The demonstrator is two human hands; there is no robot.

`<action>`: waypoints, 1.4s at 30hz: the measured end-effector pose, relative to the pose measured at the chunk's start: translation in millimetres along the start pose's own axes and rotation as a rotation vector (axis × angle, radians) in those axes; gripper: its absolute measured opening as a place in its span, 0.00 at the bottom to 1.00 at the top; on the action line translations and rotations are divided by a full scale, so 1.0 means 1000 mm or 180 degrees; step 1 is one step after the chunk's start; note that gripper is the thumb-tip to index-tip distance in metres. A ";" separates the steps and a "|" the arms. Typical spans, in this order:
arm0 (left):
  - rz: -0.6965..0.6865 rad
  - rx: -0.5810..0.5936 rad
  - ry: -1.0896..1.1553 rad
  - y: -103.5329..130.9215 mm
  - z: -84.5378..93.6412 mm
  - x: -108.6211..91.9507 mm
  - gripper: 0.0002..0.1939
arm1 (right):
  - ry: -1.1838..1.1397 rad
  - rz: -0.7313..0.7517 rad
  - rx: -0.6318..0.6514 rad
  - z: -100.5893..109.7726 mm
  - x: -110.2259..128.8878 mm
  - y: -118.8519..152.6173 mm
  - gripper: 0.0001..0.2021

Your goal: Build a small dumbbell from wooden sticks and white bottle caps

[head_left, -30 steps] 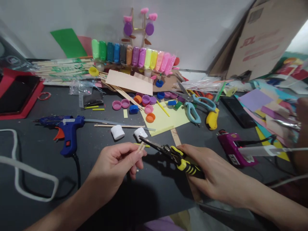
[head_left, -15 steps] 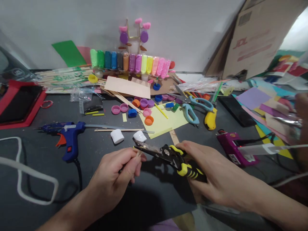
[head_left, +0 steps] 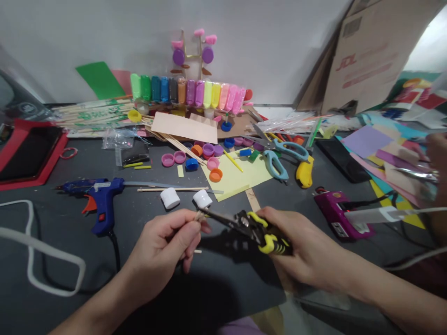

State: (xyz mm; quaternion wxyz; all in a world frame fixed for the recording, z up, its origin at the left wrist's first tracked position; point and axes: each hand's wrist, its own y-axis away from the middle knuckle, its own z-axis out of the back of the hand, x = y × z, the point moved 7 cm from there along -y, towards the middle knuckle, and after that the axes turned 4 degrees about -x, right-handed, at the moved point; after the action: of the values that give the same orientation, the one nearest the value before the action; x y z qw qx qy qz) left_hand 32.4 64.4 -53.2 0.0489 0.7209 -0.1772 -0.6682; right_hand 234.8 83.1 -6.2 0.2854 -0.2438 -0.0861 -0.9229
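A: From the head view, where is there room?
B: Dark tabletop (head_left: 132, 218) spreads between the left hand (head_left: 171, 249) and the glue gun (head_left: 106, 200). Its near edge runs below the hands, and the right hand (head_left: 300, 246) is close to it. Just beyond the fingertips, the white pieces (head_left: 170, 198) limit the space.
A: And the counts?
B: One glue gun, two white pieces, one pair of pliers (head_left: 246, 224), two short yellow pieces (head_left: 132, 164) farther back. I can't count the thin wooden sticks (head_left: 200, 216); they're blurred.
A: What are the fingers doing?
B: The left thumb and forefinger pinch the sticks between the two palms' positions, ends poking up. The right fingers wrap the pliers' handles.
A: Anything different?
B: Half a second ago the pliers' jaws stood apart; now they look nearly together, tips at the stick ends.
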 end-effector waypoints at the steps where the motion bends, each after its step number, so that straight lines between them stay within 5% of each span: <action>1: -0.0027 -0.0048 -0.0032 0.000 0.002 -0.001 0.13 | -0.0026 -0.0074 -0.0032 0.002 -0.004 -0.001 0.12; 6: -0.0393 -0.0173 -0.0149 0.001 0.005 -0.012 0.10 | 0.0183 -0.0169 -0.0149 0.010 -0.016 -0.001 0.23; 13: -0.0631 -0.0356 -0.0059 -0.002 0.009 -0.014 0.08 | 0.0353 0.0032 -0.0211 0.005 -0.013 -0.002 0.21; 22: -0.1972 -0.0924 -0.0964 0.007 0.014 -0.043 0.11 | 0.0378 0.0632 -0.0477 0.017 0.015 0.000 0.18; 42: -0.2366 -0.1053 -0.1464 0.019 0.014 -0.046 0.10 | 0.0521 0.0750 -0.0710 0.008 0.025 0.002 0.12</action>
State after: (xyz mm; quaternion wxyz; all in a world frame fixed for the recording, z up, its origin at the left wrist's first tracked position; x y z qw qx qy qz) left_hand 13.0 64.1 -5.3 -0.1201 0.5511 0.1957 -0.8022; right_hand 221.1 71.6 13.1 0.3688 -0.2064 0.0694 -0.9036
